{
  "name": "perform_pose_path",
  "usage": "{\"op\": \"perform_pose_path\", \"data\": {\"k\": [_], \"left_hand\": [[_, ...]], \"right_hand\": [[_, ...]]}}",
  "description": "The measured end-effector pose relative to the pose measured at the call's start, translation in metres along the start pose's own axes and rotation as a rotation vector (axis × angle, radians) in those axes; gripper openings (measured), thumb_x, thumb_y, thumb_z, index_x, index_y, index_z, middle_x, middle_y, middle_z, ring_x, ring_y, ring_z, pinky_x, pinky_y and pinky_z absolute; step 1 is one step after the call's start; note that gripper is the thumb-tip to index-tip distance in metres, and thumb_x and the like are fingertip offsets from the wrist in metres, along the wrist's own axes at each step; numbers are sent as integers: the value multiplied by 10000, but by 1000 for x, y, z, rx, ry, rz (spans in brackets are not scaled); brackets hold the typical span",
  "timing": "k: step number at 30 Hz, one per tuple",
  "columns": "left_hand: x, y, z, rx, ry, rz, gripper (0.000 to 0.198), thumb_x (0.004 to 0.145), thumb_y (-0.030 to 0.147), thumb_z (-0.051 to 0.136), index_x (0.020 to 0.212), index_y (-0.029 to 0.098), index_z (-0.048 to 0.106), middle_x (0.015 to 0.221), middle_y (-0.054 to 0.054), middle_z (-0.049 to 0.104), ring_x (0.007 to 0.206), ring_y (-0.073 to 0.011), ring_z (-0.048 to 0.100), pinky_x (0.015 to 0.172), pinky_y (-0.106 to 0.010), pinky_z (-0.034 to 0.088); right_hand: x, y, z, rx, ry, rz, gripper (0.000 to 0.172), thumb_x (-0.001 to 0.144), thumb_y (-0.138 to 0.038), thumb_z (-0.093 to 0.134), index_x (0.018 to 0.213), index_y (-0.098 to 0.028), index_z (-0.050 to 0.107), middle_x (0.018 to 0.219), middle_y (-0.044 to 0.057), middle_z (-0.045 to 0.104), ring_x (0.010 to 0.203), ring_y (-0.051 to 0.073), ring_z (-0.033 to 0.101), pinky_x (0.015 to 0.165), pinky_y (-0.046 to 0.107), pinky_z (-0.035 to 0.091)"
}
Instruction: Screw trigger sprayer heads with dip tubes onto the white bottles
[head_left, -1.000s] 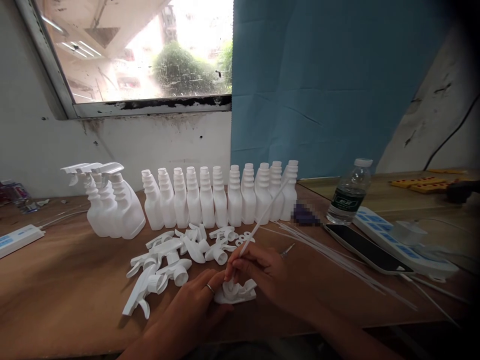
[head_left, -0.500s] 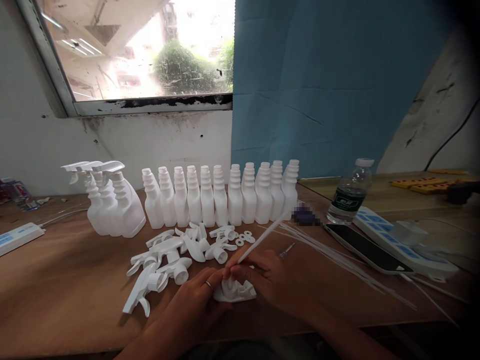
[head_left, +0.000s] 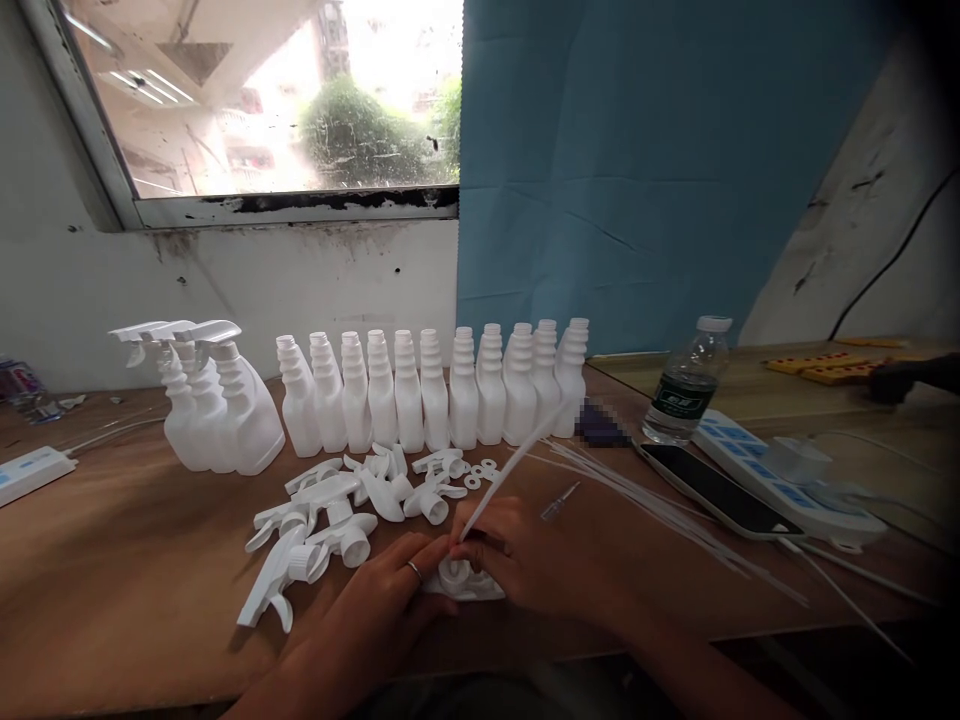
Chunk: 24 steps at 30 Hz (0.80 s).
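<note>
Evidently the right hand (head_left: 517,556) pinches a white tube (head_left: 504,468), fingertips together above a white spray head (head_left: 484,590); the left hand (head_left: 382,592), half-curled, touches its nine-o'clock side. Forearms enter from four and eight. The table's edge (head_left: 750,624) runs near six; loose spray heads (head_left: 339,488) crowd ten.

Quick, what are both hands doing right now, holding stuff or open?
Left hand: touching a white plastic trigger spray head; whether it grips cannot be told.
Right hand: closed, pinching a thin, white plastic tube.
</note>
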<state>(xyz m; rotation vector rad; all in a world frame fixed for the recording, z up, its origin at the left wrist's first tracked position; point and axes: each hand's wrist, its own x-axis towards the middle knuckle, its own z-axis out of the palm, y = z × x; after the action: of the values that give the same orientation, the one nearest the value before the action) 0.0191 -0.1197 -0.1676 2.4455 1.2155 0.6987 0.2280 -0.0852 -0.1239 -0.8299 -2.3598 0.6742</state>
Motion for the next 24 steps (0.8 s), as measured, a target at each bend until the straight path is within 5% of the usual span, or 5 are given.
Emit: {"op": "perform_pose_path", "data": {"k": [11, 15, 16, 19, 24], "left_hand": [[2, 13, -8, -30, 5, -56, 350, 886, 197, 621, 1225, 278, 607, 1125, -14, 659, 955, -171, 664, 875, -262, 553], [0, 4, -3, -101, 15, -109, 502, 868, 170, 623, 1333, 327, 520, 1274, -11, 613, 1119, -191, 618, 973, -295, 510], [-1, 1, -1, -129, 39, -137, 506, 870, 181, 619, 1338, 339, 510, 1292, -4, 605, 1137, -194, 608, 986, -304, 501], [-4, -5, 3, -236, 135, -245, 455, 879, 256, 618, 1317, 323, 512, 1167, 1, 665, 1007, -184, 651, 897, -299, 536], [-3, -2, -8, -262, 184, -211, 426, 795, 287, 715, 1189, 246, 558, 962, 0, 706, 803, -164, 663, 765, -283, 556]], "right_hand": [[1, 0, 9, -15, -34, 34, 206, 903, -145, 505, 700, -179, 513, 702, -14, 560, 666, 125, 520, 619, 244, 384], [-4, 7, 10, 181, 31, 82, 55, 885, -247, 611, 866, -195, 609, 868, 7, 621, 820, 151, 579, 757, 265, 448], [-5, 8, 9, 230, 48, 119, 150, 840, -268, 673, 965, -208, 613, 935, 13, 628, 868, 162, 588, 785, 270, 460], [-10, 9, 5, 293, 72, 236, 431, 698, -293, 802, 1077, -223, 606, 1032, 26, 641, 935, 195, 598, 817, 294, 475], [-11, 5, -1, 400, 88, 249, 262, 679, -286, 791, 882, -178, 666, 991, 48, 694, 923, 226, 623, 829, 324, 483]]}}
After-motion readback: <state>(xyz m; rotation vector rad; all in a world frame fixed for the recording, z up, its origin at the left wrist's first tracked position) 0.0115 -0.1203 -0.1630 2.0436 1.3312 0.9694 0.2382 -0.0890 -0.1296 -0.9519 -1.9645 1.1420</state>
